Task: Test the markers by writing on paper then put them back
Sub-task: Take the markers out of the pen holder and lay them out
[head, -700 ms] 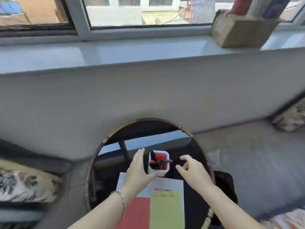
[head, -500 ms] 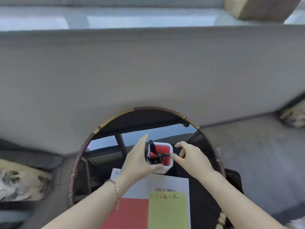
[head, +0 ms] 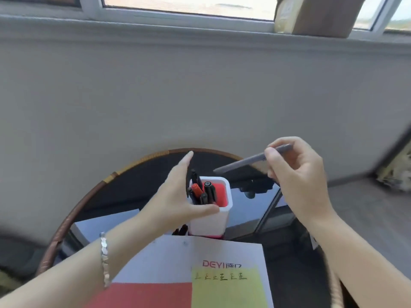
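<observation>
Since half a second ago the right hand (head: 298,174) has risen from the holder (head: 213,210), its fingers (head: 270,152) now pinching a grey marker (head: 249,162) up and right of the rim. The left hand (head: 178,196) grips the holder beside the paper (head: 169,261). That light pinch near one end could let the marker swing or drop onto the bench (head: 251,210).

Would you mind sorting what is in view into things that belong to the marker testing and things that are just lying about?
Belongs to the job:
- grey marker, held in the right hand
- white pen holder with more markers, steadied by the left hand
- paper with the written-on yellow sheet

Just lying about:
- cardboard box on the window sill
- patterned cushion
- round table, support only
</observation>
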